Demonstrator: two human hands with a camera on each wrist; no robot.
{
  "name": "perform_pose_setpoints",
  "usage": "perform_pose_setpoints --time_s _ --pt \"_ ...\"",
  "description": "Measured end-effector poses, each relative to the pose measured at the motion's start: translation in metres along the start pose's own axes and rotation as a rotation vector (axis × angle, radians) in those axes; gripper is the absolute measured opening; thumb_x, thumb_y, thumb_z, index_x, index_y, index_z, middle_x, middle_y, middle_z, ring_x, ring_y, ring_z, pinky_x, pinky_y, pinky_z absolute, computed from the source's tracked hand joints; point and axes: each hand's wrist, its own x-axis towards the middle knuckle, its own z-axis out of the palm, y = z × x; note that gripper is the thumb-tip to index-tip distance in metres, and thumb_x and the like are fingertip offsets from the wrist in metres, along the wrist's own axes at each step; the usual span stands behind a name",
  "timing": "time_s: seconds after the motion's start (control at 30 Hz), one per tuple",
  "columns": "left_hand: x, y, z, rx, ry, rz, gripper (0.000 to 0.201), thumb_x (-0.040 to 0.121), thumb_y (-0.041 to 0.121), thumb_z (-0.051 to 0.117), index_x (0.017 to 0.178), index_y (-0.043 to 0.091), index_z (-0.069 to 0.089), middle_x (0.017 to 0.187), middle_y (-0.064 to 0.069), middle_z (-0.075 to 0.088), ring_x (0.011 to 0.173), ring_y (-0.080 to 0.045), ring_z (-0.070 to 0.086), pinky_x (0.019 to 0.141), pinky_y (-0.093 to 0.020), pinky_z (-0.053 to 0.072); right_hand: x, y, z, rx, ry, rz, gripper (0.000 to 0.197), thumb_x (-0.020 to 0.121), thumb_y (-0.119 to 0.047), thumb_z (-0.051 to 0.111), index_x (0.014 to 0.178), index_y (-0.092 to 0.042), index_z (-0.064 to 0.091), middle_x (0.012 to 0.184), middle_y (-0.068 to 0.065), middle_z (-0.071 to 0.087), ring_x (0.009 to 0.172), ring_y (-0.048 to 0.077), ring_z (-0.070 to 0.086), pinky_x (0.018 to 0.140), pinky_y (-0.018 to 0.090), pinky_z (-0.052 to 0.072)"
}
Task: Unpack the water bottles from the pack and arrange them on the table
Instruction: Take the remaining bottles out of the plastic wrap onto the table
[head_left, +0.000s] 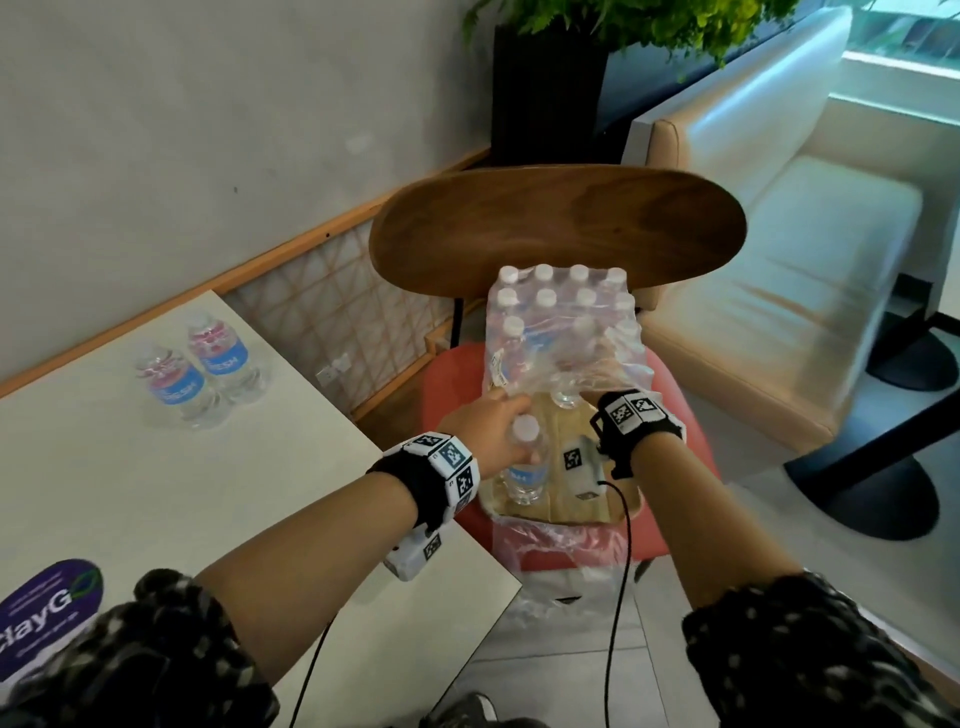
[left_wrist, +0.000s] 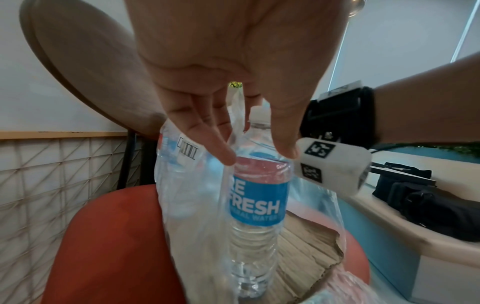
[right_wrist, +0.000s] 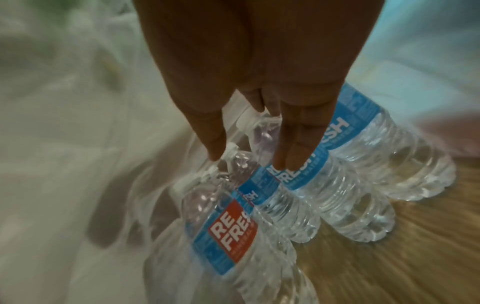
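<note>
A shrink-wrapped pack of water bottles (head_left: 563, 322) stands on a cardboard tray (head_left: 558, 499) on a red chair seat (head_left: 452, 374). Its near end is torn open. My left hand (head_left: 511, 431) grips one loose bottle (head_left: 527, 467) by its shoulder at the tray's near left. In the left wrist view my left hand (left_wrist: 257, 154) has finger and thumb on either side of this blue-labelled bottle (left_wrist: 257, 197). My right hand (head_left: 608, 374) reaches under the loose wrap. In the blurred right wrist view that hand (right_wrist: 249, 156) has straight fingers over bottle necks (right_wrist: 257, 131). Two bottles (head_left: 197, 369) stand on the white table (head_left: 156, 493).
The chair's wooden backrest (head_left: 556, 228) rises right behind the pack. A cream sofa (head_left: 805, 286) lies to the right, a black planter (head_left: 545, 93) behind. A purple sticker (head_left: 47, 608) marks the table's near left corner. Torn wrap (head_left: 561, 551) hangs off the seat's front.
</note>
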Motion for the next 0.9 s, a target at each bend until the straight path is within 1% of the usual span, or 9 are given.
perform_pose_setpoints --time_s 0.17,0.27,0.37,0.47,0.53,0.63,0.7,0.77,0.9 --pt "-0.005 -0.006 -0.003 -0.008 -0.019 0.003 0.048 0.077 0.043 0.072 0.117 0.028 0.050 0.113 0.010 0.043 0.088 -0.013 0.049 0.071 -0.026 0.038 0.023 -0.006 -0.006 -0.264 -0.067 -0.067 0.078 0.090 -0.013 0.060 0.150 -0.020 0.011 0.155 -0.004 0.018 0.144 0.017 0.022 0.114 0.025 0.020" --pt "-0.004 -0.013 -0.006 -0.022 -0.017 -0.003 0.046 0.075 0.043 0.073 0.113 0.028 0.051 0.114 0.002 0.039 0.083 -0.016 0.048 0.070 -0.028 0.040 0.035 -0.005 0.011 -0.260 -0.050 -0.082 0.083 0.088 -0.013 0.059 0.152 -0.024 0.006 0.160 -0.001 0.004 0.147 0.018 0.012 0.119 0.031 0.011" --pt "-0.007 -0.020 -0.009 -0.036 -0.015 -0.001 0.042 0.074 0.042 0.074 0.108 0.028 0.053 0.102 0.004 0.032 0.082 -0.018 0.050 0.078 -0.035 0.050 0.037 -0.009 0.024 -0.172 0.025 -0.141 0.071 0.094 -0.011 0.047 0.150 -0.020 0.004 0.155 -0.012 0.002 0.146 0.012 0.006 0.116 0.025 -0.002" --pt "-0.017 -0.031 -0.013 -0.079 -0.017 0.055 0.042 0.075 0.041 0.075 0.110 0.025 0.058 0.103 0.005 0.029 0.086 -0.015 0.048 0.085 -0.039 0.050 0.027 -0.012 0.030 0.121 0.005 -0.109 0.050 0.100 -0.016 0.039 0.148 -0.012 0.025 0.155 0.005 0.024 0.143 0.022 0.024 0.115 0.028 0.016" --pt "-0.029 -0.038 -0.017 -0.112 -0.021 0.129 0.042 0.075 0.043 0.074 0.110 0.024 0.061 0.106 0.005 0.028 0.091 -0.013 0.047 0.088 -0.033 0.049 0.019 -0.009 0.036 0.301 0.047 -0.052 0.054 0.098 -0.024 0.045 0.149 -0.022 0.026 0.152 0.008 0.031 0.137 0.028 0.033 0.111 0.036 0.027" --pt "-0.048 -0.048 -0.029 -0.135 -0.042 0.175 0.035 0.077 0.042 0.073 0.101 0.022 0.060 0.113 0.003 0.031 0.101 -0.014 0.045 0.091 -0.026 0.043 -0.005 -0.009 0.044 0.446 0.139 -0.005 0.042 0.090 -0.036 0.058 0.130 -0.023 0.050 0.125 0.005 0.058 0.107 0.025 0.057 0.091 0.036 0.044" --pt "-0.059 -0.052 -0.043 -0.195 -0.058 0.161 0.032 0.081 0.037 0.071 0.100 0.016 0.056 0.110 -0.002 0.043 0.098 -0.018 0.050 0.087 -0.028 0.045 -0.025 -0.015 0.048 0.480 0.147 -0.089 0.041 0.085 -0.045 0.064 0.117 -0.019 0.059 0.104 -0.002 0.065 0.082 0.016 0.063 0.079 0.030 0.044" --pt "-0.068 -0.057 -0.058 -0.262 -0.043 0.133 0.030 0.085 0.033 0.068 0.101 0.013 0.053 0.099 -0.008 0.057 0.091 -0.025 0.056 0.079 -0.036 0.048 -0.046 -0.021 0.050 0.516 0.161 -0.248 0.046 0.081 -0.042 0.070 0.121 -0.022 0.059 0.109 -0.007 0.064 0.065 0.011 0.066 0.075 0.030 0.051" --pt "-0.085 -0.065 -0.086 -0.183 -0.049 0.086 0.026 0.087 0.037 0.065 0.096 0.017 0.051 0.089 -0.005 0.062 0.082 -0.023 0.059 0.071 -0.036 0.048 -0.088 -0.041 0.057 0.565 0.096 -0.452 0.038 0.083 -0.027 0.071 0.118 -0.030 0.058 0.104 -0.003 0.066 0.056 0.008 0.061 0.066 0.033 0.057"
